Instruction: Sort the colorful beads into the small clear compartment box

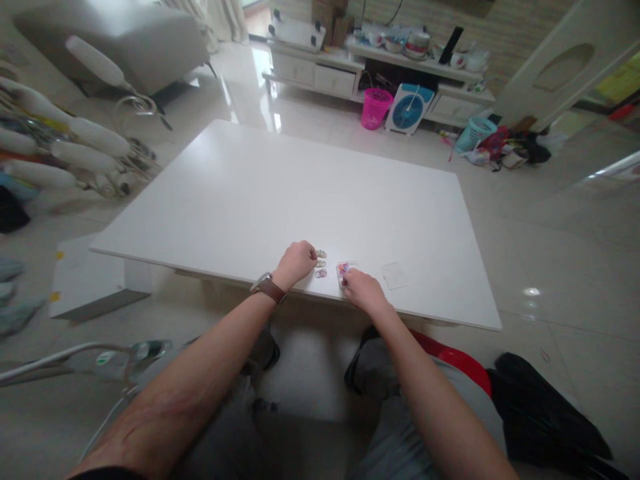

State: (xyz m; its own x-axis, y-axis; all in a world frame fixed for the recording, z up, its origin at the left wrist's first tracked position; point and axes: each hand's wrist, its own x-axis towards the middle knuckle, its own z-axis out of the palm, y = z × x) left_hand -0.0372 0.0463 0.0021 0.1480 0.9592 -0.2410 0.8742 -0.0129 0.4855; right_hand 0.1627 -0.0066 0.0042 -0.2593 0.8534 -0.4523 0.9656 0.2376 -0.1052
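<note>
Both of my hands rest near the front edge of a low white table [300, 193]. My left hand [297, 261], with a brown watch on its wrist, is curled into a loose fist beside several small coloured rings [321, 264] lying on the tabletop. My right hand [361, 288] has its fingers closed on a small clear box [343, 269] holding coloured bits. A flat clear lid [395, 275] lies just to the right of that hand. What the left fingers hold, if anything, is hidden.
A grey sofa [115, 40] and a rack of white-handled things [75, 147] stand at the left. A pink basket [376, 107], a blue fan [411, 108] and a white cabinet [320, 70] are beyond the table. A black bag [540, 413] lies at my right.
</note>
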